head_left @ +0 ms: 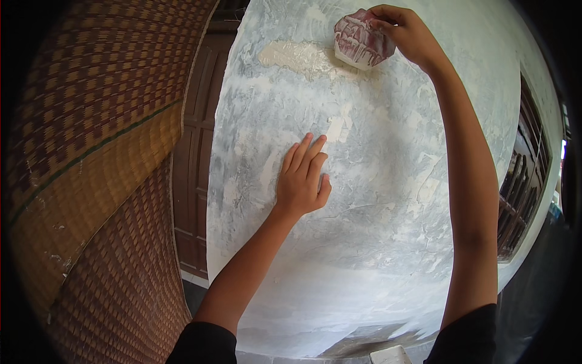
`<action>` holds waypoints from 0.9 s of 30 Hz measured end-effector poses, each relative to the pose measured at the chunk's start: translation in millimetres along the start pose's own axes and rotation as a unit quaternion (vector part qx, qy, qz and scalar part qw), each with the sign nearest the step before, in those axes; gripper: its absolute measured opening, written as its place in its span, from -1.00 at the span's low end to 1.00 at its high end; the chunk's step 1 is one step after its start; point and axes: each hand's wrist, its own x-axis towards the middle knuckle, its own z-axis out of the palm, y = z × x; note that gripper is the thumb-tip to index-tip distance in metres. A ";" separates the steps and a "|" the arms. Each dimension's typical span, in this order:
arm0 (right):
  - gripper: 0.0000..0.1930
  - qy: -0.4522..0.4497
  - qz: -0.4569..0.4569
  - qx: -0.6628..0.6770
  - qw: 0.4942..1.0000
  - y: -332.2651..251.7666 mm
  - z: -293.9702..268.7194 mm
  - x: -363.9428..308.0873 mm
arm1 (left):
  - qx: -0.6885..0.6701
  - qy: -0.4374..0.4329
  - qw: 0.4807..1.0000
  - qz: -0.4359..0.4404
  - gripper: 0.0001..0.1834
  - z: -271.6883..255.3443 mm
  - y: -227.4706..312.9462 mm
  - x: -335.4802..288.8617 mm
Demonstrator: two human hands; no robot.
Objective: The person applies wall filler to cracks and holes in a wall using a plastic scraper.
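High on the wall, my right hand grips a flat, maroon, many-sided putty spreader by its upper right edge, and white paste is smeared over its face. The spreader's lower edge is at the right end of a thick, wet, cream-white putty patch. My left hand lies open against the wall, fingers spread and pointing up, below a small white putty dab. Streaky grey-white filler covers the wall around both hands.
Woven brown mats hang on the left. A brown panelled door stands between them and the wall's left edge. A dark-framed window is on the right. At the bottom, a whitish container or block is partly cut off.
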 end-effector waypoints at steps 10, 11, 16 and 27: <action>-0.70 -0.118 0.034 -0.014 0.992 40.0 26.5 26.3 | 0.001 -0.004 1.000 -0.003 -0.58 -0.8 -0.2 -0.6; -0.70 -0.108 0.021 -0.034 0.993 46.4 24.4 30.8 | -0.002 -0.003 1.000 -0.003 -0.58 -0.8 0.5 0.2; -0.70 -0.063 0.052 0.009 0.997 57.1 9.5 38.9 | -0.002 -0.005 1.000 -0.003 -0.58 -0.8 0.0 1.2; -0.69 -0.053 0.070 0.017 0.996 67.7 12.2 50.1 | -0.001 0.004 1.000 0.004 -0.57 0.3 1.0 0.3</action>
